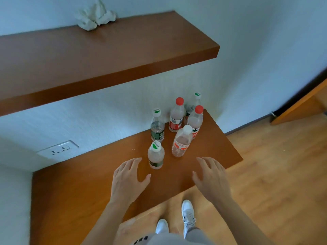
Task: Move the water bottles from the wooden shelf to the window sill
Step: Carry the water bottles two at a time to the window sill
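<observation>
Several plastic water bottles stand upright near the right end of the lower wooden shelf (88, 191). Closest to me is a green-and-white-capped bottle (155, 156), with a white-capped, orange-labelled bottle (181, 144) to its right. Behind them stand a dark-green-labelled bottle (157, 127), two red-capped bottles (176, 117) (195, 121) and one more green-capped bottle (193, 101) by the wall. My left hand (129, 177) hovers open just left of the closest bottle, not touching it. My right hand (210, 175) hovers open to the right, below the white-capped bottle. No window sill is in view.
An upper wooden shelf (106, 55) juts out above, with a crumpled white cloth (95, 17) at its back. A wall socket (57, 150) sits at the left. Wood floor (274, 174) lies to the right, a door edge (299, 106) at far right, my white shoes (188, 214) below.
</observation>
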A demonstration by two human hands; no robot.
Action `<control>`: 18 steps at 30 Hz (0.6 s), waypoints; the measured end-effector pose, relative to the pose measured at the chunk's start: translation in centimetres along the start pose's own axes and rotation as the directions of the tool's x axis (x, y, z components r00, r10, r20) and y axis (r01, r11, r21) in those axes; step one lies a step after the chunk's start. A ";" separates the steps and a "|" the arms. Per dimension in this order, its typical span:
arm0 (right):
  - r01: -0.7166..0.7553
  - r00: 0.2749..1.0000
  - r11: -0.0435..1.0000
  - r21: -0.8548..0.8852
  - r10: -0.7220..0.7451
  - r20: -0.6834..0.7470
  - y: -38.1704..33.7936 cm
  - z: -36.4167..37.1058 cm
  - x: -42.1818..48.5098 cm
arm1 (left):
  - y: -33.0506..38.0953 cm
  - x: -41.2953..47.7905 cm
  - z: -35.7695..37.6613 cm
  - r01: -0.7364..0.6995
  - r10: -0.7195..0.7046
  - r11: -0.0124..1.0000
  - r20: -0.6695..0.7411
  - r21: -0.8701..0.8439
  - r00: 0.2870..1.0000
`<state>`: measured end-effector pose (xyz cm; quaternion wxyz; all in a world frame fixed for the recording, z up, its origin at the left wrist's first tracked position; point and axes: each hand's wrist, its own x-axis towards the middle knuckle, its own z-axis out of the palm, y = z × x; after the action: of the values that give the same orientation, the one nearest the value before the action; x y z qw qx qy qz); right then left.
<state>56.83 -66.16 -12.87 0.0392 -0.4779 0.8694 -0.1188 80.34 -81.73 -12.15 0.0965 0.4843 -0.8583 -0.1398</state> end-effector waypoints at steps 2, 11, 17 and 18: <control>-0.023 0.999 0.998 0.050 0.021 0.031 0.7 0.2 2.0 | 0.3 1.0 0.6 0.072 -0.067 0.993 0.054 -0.094 0.996; -0.183 0.957 0.834 0.520 0.030 0.290 2.2 3.0 10.4 | 3.0 4.4 4.5 0.333 -0.241 0.821 0.247 -0.465 0.939; -0.149 0.941 0.650 0.745 -0.138 0.308 2.1 5.5 13.6 | 4.5 6.2 6.2 0.380 -0.307 0.677 0.227 -0.630 0.924; -0.152 0.937 0.624 0.767 -0.156 0.313 2.0 5.7 14.0 | 4.8 6.4 6.3 0.382 -0.321 0.664 0.217 -0.642 0.922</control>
<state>48.66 -77.82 -18.30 0.3962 -0.4272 0.7090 -0.3973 71.31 -83.96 -16.31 0.1996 0.5659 -0.6423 -0.4768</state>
